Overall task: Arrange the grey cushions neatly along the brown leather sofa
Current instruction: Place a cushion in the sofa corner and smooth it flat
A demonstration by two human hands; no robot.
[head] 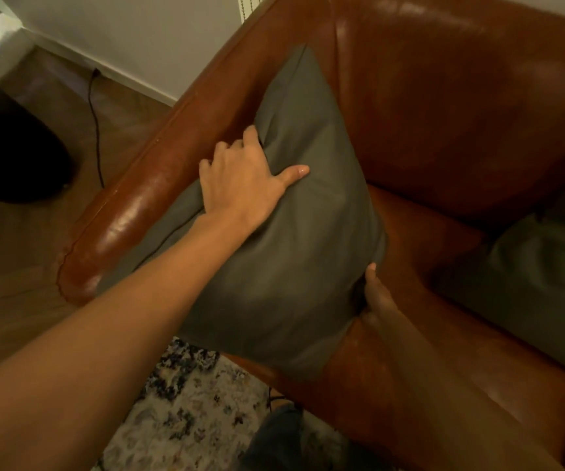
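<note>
A grey cushion (294, 253) stands tilted in the left corner of the brown leather sofa (461, 113), leaning against the armrest (145, 205) and the backrest. My left hand (243, 185) grips its upper left edge, thumb pressed on the front face and fingers curled behind. My right hand (376, 297) holds the cushion's lower right edge, fingers tucked under the fabric. A second grey cushion (539, 283) lies flat on the seat at the right, partly cut off by the frame edge.
A patterned rug (189, 413) lies in front of the sofa. Wooden floor (19, 266) runs to the left, with a black cable (96, 130) and a dark round object (9, 147). A white wall and skirting board stand behind.
</note>
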